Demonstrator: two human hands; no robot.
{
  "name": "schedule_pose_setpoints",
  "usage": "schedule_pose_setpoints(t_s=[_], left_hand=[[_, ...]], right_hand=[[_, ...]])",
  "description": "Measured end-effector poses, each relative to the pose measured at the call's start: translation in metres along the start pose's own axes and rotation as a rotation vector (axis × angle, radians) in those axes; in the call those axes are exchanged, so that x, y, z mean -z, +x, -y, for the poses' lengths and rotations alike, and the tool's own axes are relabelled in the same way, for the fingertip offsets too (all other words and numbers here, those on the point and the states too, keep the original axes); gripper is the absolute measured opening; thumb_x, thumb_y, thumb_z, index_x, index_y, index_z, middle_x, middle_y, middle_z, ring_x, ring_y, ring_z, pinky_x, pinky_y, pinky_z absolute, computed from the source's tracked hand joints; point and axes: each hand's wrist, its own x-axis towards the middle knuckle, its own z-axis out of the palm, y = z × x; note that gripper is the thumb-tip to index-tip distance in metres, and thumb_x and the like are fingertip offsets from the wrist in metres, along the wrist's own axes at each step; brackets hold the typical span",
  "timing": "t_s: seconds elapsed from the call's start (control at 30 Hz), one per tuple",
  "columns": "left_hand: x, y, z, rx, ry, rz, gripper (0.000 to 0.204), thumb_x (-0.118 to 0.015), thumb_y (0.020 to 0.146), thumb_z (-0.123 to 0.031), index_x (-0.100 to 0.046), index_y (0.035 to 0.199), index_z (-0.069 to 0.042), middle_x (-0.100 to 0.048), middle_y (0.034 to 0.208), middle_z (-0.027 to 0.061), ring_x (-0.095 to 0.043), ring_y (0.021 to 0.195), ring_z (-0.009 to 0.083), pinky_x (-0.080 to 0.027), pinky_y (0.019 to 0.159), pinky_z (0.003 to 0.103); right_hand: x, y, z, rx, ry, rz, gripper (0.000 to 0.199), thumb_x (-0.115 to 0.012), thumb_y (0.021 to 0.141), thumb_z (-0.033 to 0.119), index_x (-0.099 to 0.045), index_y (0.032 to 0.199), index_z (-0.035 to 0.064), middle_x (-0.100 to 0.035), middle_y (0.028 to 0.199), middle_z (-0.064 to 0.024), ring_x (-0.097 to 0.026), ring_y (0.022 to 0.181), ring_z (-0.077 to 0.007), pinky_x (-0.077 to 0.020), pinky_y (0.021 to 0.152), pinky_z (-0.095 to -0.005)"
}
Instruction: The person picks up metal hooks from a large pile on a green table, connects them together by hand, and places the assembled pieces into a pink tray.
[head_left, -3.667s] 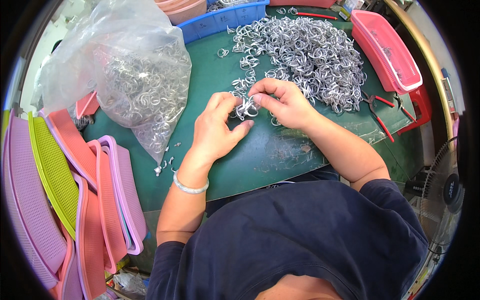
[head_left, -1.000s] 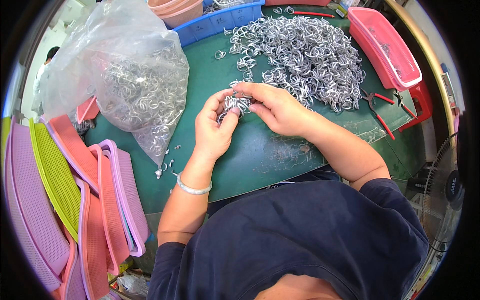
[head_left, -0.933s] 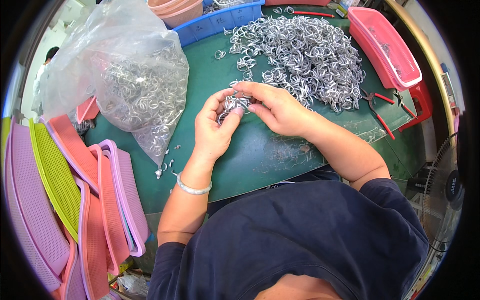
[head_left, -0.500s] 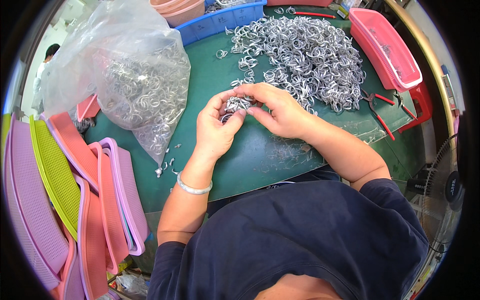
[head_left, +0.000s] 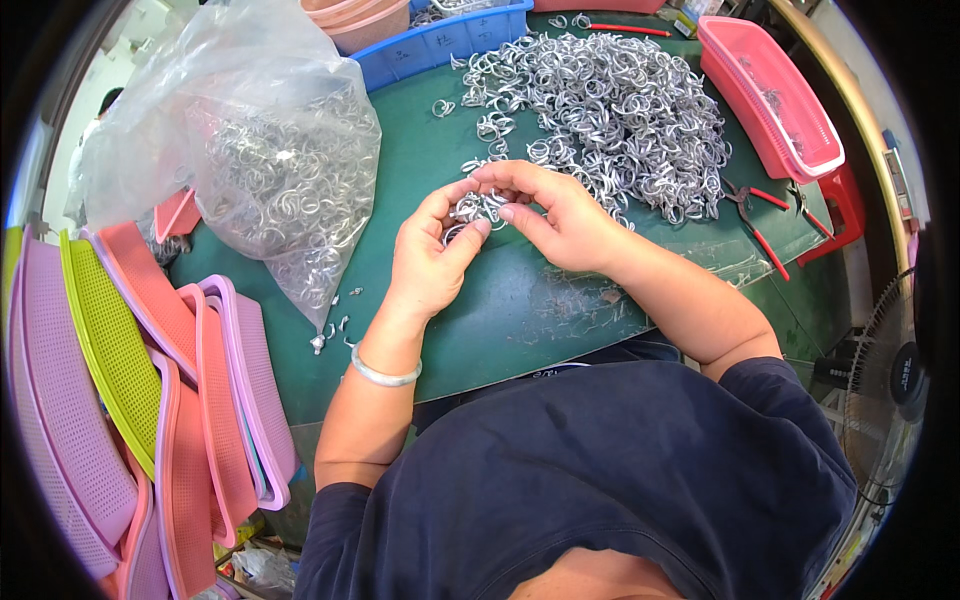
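Observation:
Several silvery metal rings are bunched between my two hands, above the near side of a green table. My left hand is closed around the bunch from the left, its thumb lying along the near side. From the right my right hand curls over, thumb and fingertips at the same rings. The fingertips of both hands meet at the far side. Just beyond my hands spreads a big heap of loose metal rings. Which single ring my right fingers pinch is hidden.
A clear plastic bag full of rings lies at left, with small metal bits by its tip. Stacked perforated baskets stand left. A blue crate sits at the back, a pink basket and red-handled pliers at right.
My right thumb and fingers have shifted slightly on the rings, and the gap between my thumbs is a little wider. The distant person at upper left has moved partly behind the bag.

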Motion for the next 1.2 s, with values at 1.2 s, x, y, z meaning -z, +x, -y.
schedule_pose_setpoints(t_s=[1.2], left_hand=[[0.05, 0.008, -0.01, -0.043, 0.547, -0.092, 0.014, -0.066, 0.075, -0.015, -0.059, 0.076, -0.003, -0.052, 0.066, -0.0015, -0.038, 0.051, 0.0047, -0.034, 0.048, 0.019]], right_hand=[[0.012, -0.001, 0.024, 0.259, -0.399, 0.375, 0.01, -0.059, 0.07, 0.005, -0.051, 0.075, 0.0043, -0.052, 0.073, -0.0097, -0.054, 0.069, -0.029, -0.0434, 0.061, -0.037]])
